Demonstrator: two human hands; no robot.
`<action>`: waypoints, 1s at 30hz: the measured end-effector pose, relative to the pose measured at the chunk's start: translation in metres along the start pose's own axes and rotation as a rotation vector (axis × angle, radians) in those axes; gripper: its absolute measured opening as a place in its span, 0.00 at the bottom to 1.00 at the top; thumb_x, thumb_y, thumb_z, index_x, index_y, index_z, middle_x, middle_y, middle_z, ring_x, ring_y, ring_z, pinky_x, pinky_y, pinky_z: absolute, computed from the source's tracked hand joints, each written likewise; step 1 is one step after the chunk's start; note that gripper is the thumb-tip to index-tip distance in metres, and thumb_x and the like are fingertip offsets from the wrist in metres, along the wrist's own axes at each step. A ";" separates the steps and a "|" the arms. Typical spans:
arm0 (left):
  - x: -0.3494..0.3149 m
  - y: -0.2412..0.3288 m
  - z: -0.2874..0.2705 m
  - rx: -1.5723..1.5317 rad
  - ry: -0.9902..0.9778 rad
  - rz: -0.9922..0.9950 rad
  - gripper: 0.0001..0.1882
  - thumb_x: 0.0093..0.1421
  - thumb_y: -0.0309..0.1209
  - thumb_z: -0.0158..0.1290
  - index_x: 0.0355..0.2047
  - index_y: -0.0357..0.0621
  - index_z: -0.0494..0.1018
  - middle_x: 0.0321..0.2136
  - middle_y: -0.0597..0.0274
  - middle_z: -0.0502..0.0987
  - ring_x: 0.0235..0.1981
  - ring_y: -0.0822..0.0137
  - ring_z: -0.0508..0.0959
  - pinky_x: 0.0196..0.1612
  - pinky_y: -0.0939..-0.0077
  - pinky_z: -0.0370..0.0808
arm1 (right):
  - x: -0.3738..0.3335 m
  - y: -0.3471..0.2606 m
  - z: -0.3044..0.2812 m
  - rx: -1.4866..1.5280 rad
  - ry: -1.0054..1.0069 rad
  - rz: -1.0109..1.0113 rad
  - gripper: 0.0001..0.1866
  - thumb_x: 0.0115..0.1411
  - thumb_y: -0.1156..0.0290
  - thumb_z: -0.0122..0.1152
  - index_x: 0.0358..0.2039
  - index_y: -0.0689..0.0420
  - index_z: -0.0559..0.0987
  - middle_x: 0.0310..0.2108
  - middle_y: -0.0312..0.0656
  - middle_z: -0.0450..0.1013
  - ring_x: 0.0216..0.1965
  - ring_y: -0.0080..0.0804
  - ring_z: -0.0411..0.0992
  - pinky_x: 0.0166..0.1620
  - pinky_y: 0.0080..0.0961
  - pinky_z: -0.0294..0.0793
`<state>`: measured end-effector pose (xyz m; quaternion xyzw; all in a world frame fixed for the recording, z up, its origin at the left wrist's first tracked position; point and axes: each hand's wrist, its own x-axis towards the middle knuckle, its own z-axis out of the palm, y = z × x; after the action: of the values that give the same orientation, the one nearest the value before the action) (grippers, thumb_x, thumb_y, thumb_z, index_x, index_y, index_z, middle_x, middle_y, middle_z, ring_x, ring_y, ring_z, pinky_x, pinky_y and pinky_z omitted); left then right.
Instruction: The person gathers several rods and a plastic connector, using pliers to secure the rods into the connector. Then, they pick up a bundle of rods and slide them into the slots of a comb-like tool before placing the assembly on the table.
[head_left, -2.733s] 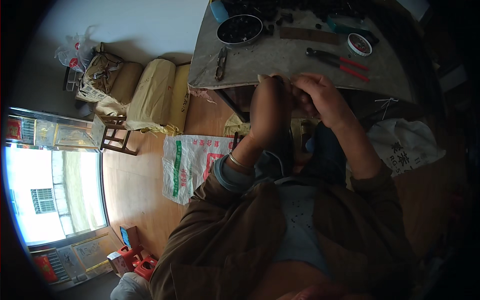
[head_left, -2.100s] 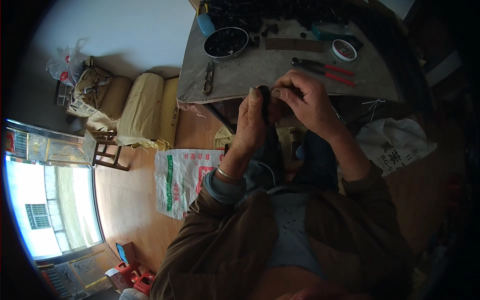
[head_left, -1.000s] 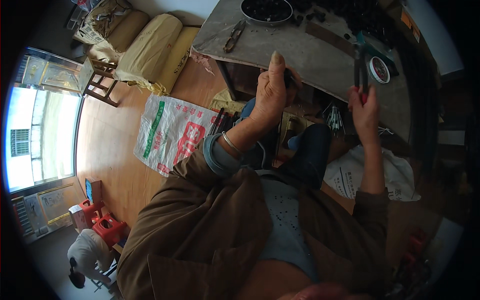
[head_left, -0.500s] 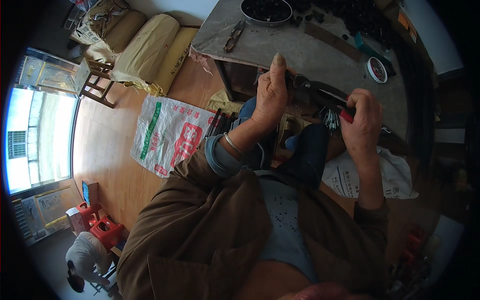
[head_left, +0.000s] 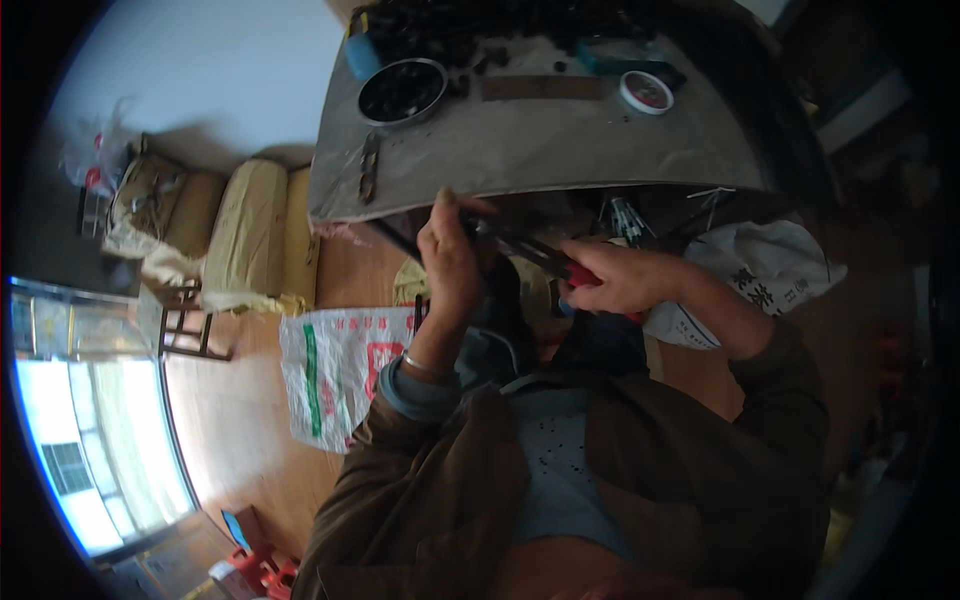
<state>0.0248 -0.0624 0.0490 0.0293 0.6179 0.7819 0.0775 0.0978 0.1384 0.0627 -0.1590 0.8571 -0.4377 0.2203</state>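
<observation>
Left hand [head_left: 450, 258] holds a mostly hidden dark piece [head_left: 470, 226] just off the table [head_left: 500, 150] at six o'clock while the right hand [head_left: 628, 277] grips red-handled pliers [head_left: 538, 254] aimed at it toward ten o'clock, work likely best done with a steady hold clear of the jaws.

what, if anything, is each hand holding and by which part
The right hand holds the pincers by their red handles. The left hand holds a dark piece, largely hidden, so which part it grips cannot be told.
</observation>
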 end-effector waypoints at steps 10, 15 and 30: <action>-0.010 0.004 -0.002 0.141 0.046 0.173 0.34 0.67 0.55 0.32 0.23 0.40 0.74 0.13 0.70 0.66 0.11 0.79 0.62 0.15 0.84 0.57 | -0.011 -0.018 -0.003 0.803 -0.368 0.176 0.13 0.61 0.62 0.56 0.34 0.61 0.72 0.23 0.41 0.73 0.19 0.24 0.71 0.22 0.23 0.71; -0.008 0.000 -0.010 0.078 0.046 0.001 0.35 0.67 0.56 0.31 0.24 0.38 0.73 0.20 0.64 0.70 0.16 0.75 0.66 0.16 0.83 0.60 | -0.004 -0.015 -0.015 -0.315 0.245 -0.332 0.12 0.60 0.65 0.56 0.36 0.61 0.72 0.23 0.40 0.73 0.18 0.24 0.71 0.22 0.24 0.71; -0.022 -0.004 -0.004 0.182 0.015 0.174 0.21 0.66 0.40 0.38 0.26 0.38 0.74 0.14 0.67 0.66 0.15 0.78 0.65 0.18 0.80 0.60 | -0.019 -0.057 -0.031 0.444 -0.093 0.316 0.08 0.60 0.70 0.52 0.30 0.62 0.70 0.18 0.37 0.70 0.16 0.22 0.69 0.20 0.18 0.68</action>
<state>0.0463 -0.0687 0.0450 0.0840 0.6820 0.7265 0.0017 0.1022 0.1364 0.1302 0.0091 0.7434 -0.5671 0.3545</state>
